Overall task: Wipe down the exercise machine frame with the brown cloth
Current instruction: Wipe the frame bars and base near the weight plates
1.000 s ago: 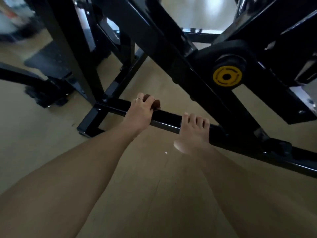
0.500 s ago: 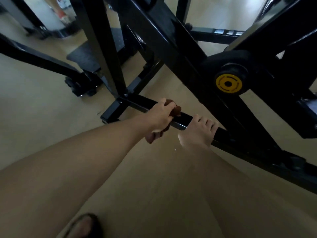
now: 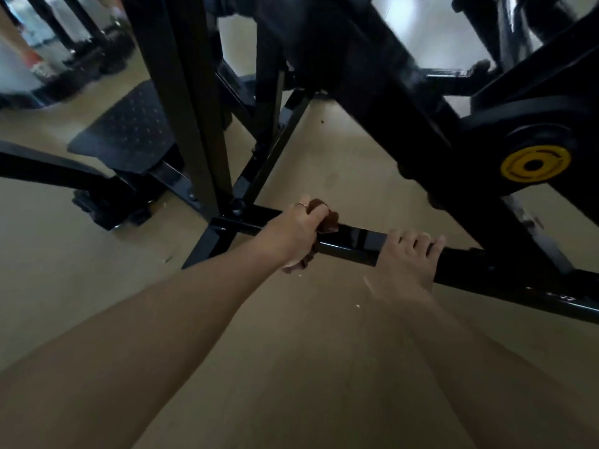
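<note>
The black exercise machine frame fills the upper half of the view, with a low horizontal base bar (image 3: 353,243) running from centre left down to the right edge. My left hand (image 3: 293,233) grips the brown cloth (image 3: 327,218) and wraps it around this bar near the corner joint. Part of the cloth hangs below the bar under my palm. My right hand (image 3: 405,259) rests on the same bar to the right, its fingers curled over the top edge and holding it.
A thick diagonal beam with a yellow pivot cap (image 3: 534,163) crosses above the bar at right. A black upright post (image 3: 191,124) rises at left. A dotted black footplate (image 3: 126,128) lies on the beige floor (image 3: 291,351) beyond. More dark equipment stands far left.
The view has shifted, so the frame sits further right in it. My left hand keeps the cloth on the bar, a little further from my right hand. My right hand stays on the bar.
</note>
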Demonstrator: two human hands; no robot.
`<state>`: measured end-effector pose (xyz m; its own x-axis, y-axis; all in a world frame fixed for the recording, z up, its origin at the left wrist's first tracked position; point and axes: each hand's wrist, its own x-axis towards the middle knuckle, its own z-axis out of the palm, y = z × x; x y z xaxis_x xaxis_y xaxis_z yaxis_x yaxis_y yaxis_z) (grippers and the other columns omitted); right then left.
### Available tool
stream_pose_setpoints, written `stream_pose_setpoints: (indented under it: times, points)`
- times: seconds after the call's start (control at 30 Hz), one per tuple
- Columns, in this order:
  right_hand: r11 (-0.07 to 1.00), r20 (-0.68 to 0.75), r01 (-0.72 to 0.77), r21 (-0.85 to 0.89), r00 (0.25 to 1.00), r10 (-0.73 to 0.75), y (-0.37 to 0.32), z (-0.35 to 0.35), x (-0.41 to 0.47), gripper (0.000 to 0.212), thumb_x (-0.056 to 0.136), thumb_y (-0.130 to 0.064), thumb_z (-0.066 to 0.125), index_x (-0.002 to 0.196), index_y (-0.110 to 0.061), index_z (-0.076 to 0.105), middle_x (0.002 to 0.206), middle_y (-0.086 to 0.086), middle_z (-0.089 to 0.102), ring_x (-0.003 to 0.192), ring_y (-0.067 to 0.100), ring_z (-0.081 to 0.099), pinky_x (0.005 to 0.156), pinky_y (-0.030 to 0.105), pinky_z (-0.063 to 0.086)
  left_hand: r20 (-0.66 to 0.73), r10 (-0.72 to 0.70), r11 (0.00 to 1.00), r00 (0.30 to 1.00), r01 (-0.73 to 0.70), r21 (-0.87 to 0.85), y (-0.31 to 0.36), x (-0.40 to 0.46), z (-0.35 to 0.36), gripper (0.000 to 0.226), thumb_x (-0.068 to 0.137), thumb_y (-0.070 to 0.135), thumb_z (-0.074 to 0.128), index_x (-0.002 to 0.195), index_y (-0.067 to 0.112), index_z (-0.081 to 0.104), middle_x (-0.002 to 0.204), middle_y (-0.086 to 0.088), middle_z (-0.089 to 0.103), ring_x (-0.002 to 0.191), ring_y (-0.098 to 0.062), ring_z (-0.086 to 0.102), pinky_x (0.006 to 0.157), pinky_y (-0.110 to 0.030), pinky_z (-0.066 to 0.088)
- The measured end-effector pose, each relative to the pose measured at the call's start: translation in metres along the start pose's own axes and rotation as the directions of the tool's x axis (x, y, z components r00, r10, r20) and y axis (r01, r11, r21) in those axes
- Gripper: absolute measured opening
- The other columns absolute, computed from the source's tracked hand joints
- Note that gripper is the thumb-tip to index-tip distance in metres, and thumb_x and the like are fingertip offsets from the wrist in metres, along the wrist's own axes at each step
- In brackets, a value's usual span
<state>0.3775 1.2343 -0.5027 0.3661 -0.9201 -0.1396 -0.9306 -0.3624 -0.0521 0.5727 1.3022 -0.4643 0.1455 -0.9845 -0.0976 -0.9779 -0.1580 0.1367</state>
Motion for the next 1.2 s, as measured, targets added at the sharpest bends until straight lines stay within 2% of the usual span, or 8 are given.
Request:
stream_pose_setpoints:
  times: [0.2,0.4,0.53,0.63,0.73,0.8,0.93,1.2]
  points:
    - [1.000,0.074,0.003,-0.014,0.997,-0.002,0.003,-0.015,-0.004,0.084,0.082,-0.047,0.075,0.147,-0.016,0.032,0.149,0.012,0.040,0.145,0.038,0.030,0.127,0.057,0.006,-0.084,-0.091,0.959,0.992,0.110,0.261,-0.078,-0.020,-0.010,0.050,0.094,0.024,0.066,0.136,0.020,0.039,0.133,-0.016,0.036,0.111,-0.033,0.051,0.083,-0.046,0.055]
    - [1.000,0.097,-0.007,0.029,0.995,0.004,0.003,-0.030,-0.009,0.073,0.090,-0.046,0.070,0.148,-0.017,0.035,0.150,0.011,0.042,0.146,0.035,0.032,0.127,0.050,0.010,-0.110,-0.116,0.982,0.987,0.130,0.137,-0.052,-0.020,-0.006,0.045,0.099,0.019,0.060,0.137,0.016,0.036,0.138,-0.020,0.032,0.115,-0.034,0.048,0.091,-0.044,0.053]
    - [0.999,0.109,-0.030,0.031,0.994,0.026,-0.004,-0.036,-0.012,0.067,0.092,-0.042,0.068,0.146,-0.015,0.038,0.149,0.012,0.044,0.145,0.036,0.033,0.127,0.051,0.013,-0.039,0.027,1.000,0.999,-0.027,0.014,0.008,-0.013,0.000,0.043,0.103,0.019,0.053,0.143,0.020,0.039,0.138,-0.019,0.041,0.114,-0.036,0.054,0.092,-0.049,0.055]
    - [1.000,0.104,-0.010,0.029,0.995,0.007,-0.003,-0.038,-0.015,0.068,0.091,-0.040,0.069,0.146,-0.016,0.038,0.149,0.011,0.044,0.144,0.035,0.034,0.126,0.051,0.015,-0.018,0.163,0.987,0.986,-0.162,0.021,0.052,-0.009,0.011,0.073,0.085,0.014,0.076,0.146,0.021,0.037,0.150,-0.018,0.034,0.126,-0.037,0.048,0.092,-0.050,0.055]
    - [1.000,0.134,-0.021,0.004,0.991,0.020,-0.005,-0.041,-0.017,0.065,0.092,-0.039,0.066,0.146,-0.014,0.038,0.148,0.012,0.044,0.143,0.036,0.034,0.126,0.051,0.016,0.015,0.144,0.988,0.989,-0.144,0.055,0.035,-0.009,0.008,0.104,0.059,0.011,0.094,0.142,0.029,0.033,0.139,-0.011,0.044,0.107,-0.031,0.058,0.076,-0.045,0.060]
    - [0.999,0.144,-0.035,-0.025,0.989,0.038,-0.010,-0.043,-0.016,0.061,0.095,-0.039,0.061,0.145,-0.013,0.037,0.148,0.013,0.042,0.143,0.036,0.034,0.126,0.052,0.015,-0.005,0.051,0.999,0.999,-0.051,0.004,0.001,-0.010,-0.002,0.090,0.070,0.011,0.089,0.138,0.033,0.034,0.130,-0.009,0.046,0.092,-0.028,0.058,0.068,-0.041,0.061]
    - [0.997,0.172,-0.042,-0.067,0.984,0.053,-0.013,-0.043,-0.015,0.065,0.096,-0.045,0.058,0.146,-0.010,0.034,0.151,0.015,0.039,0.145,0.039,0.030,0.126,0.054,0.010,-0.032,-0.142,0.979,0.989,0.145,0.140,-0.069,-0.016,-0.029,0.077,0.083,0.017,0.079,0.144,0.028,0.033,0.140,-0.013,0.036,0.104,-0.030,0.052,0.079,-0.045,0.059]
    - [0.988,0.159,-0.091,-0.127,0.981,0.111,-0.020,-0.030,-0.012,0.084,0.091,-0.051,0.066,0.152,-0.009,0.024,0.158,0.018,0.030,0.150,0.042,0.022,0.126,0.057,0.005,-0.065,-0.092,0.995,0.994,0.095,0.039,-0.036,-0.021,-0.020,0.045,0.098,0.012,0.059,0.139,0.019,0.041,0.138,-0.014,0.036,0.116,-0.031,0.049,0.096,-0.046,0.051]
